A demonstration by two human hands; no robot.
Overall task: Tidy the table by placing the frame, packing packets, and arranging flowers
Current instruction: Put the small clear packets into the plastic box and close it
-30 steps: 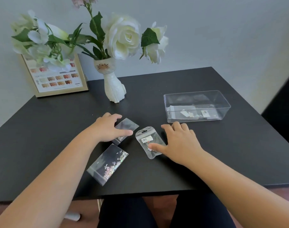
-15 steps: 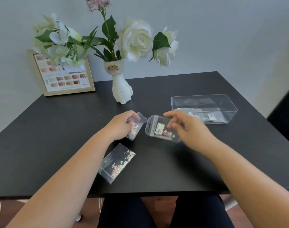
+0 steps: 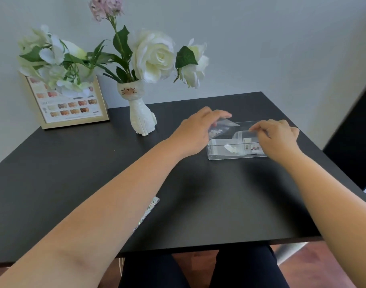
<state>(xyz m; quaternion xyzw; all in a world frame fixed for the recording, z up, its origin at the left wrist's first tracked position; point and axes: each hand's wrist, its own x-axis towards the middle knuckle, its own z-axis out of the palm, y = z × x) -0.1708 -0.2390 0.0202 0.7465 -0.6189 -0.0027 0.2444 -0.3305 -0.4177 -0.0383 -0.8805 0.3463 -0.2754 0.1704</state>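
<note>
A clear plastic box (image 3: pixel 223 155) sits at the right of the black table (image 3: pixel 53 183) with small packets inside. My left hand (image 3: pixel 195 132) holds a clear glitter packet (image 3: pixel 221 127) over the box's left end. My right hand (image 3: pixel 276 138) grips a zip packet (image 3: pixel 243 138) of small coloured pieces over the box's right part. Another glitter packet (image 3: pixel 151 206) lies near the front edge, mostly hidden under my left forearm. A gold frame (image 3: pixel 74 109) with a nail colour chart leans against the wall at back left. White flowers (image 3: pixel 153 55) stand in a white cat vase (image 3: pixel 140 117).
A pink flower (image 3: pixel 106 6) rises above the white ones. White blooms (image 3: pixel 51 59) overhang the frame's top. A dark object (image 3: pixel 354 129) stands beyond the table's right edge. My legs (image 3: pixel 198 269) are under the front edge.
Both hands lifted their packets off the table's middle and carried them right and back to above the clear box. The view shifted, so one glitter packet is now under my left forearm.
</note>
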